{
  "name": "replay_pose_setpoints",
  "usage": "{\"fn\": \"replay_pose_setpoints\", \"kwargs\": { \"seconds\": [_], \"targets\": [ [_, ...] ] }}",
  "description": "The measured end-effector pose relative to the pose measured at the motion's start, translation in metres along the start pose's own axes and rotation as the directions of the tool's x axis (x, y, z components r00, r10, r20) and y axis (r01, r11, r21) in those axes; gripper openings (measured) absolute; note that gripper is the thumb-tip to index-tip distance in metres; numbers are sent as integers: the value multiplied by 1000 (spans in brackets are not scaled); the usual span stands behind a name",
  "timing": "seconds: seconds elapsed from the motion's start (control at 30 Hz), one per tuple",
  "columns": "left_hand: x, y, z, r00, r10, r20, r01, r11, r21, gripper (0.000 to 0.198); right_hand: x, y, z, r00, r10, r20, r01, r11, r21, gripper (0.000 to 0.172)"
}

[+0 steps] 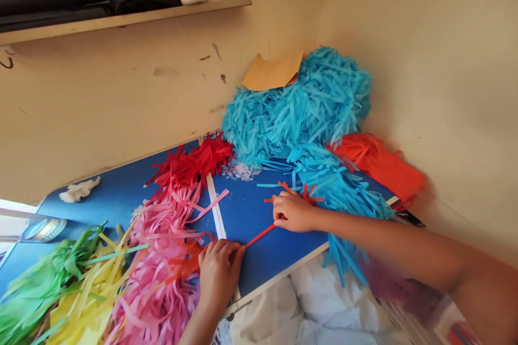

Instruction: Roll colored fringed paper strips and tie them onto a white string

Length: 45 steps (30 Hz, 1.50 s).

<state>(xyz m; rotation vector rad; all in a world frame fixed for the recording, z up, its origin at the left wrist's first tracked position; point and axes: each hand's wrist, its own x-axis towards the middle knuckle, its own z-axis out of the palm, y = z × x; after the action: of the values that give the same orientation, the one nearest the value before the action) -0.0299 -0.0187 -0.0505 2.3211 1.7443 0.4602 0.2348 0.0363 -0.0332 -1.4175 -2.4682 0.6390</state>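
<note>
Orange paper tassel (260, 236) stretches in a thin twisted strand between two hands, above the front edge of the blue table (269, 264), with loose fringe at both ends. The left hand (220, 267) is at the front edge, beside the white seam (216, 210) that crosses the top; its thumb and forefinger are pinched together on the near end of the strand. The right hand (293, 211) is farther in from that edge, its fingers curled closed around the strand's other end, and orange strips poke out beyond the knuckles.

Next to the left hand, the tassel's fringe lies over a heap of pink strips (162, 275). Yellow strips (83, 302) and green strips (44, 275) lie beyond it, toward the table's left end. Red strips (190, 164) sit toward the far edge, above the pink ones, and a small pile of clear beads (242, 171) is just to their right.

A large heap of blue strips (324, 102) fills the far corner against the wall, with a piece of brown paper (275, 73) on top. A smaller blue bundle (340, 183) runs under the right forearm and hangs over the front edge. A red-orange bundle (380, 164) lies at the right corner. A crumpled white scrap (80, 190) rests near the far left corner.
</note>
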Motion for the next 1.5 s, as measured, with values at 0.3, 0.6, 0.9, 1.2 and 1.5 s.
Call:
{"fn": "replay_pose_setpoints", "kwargs": {
  "seconds": [0.3,0.6,0.9,1.2,1.5],
  "targets": [
    [3,34,-15,944,329,27,-315,875,368,30,14,-11,-13,988,114,105,-104,990,-100,6],
    [11,36,-10,898,439,30,-427,854,297,23,3,-34,10,818,-561,132,558,713,-424,25],
    [14,34,1,869,456,-195,-398,875,275,28,15,-48,12,861,-505,61,474,753,-457,18],
    [-42,77,-98,652,626,-427,-621,765,173,21,-56,-98,-45,941,-139,308,-223,426,876,37],
    [-69,81,-47,800,276,-533,-404,905,-137,14,-86,-115,7,982,105,158,-151,-68,986,38]
  ]
}}
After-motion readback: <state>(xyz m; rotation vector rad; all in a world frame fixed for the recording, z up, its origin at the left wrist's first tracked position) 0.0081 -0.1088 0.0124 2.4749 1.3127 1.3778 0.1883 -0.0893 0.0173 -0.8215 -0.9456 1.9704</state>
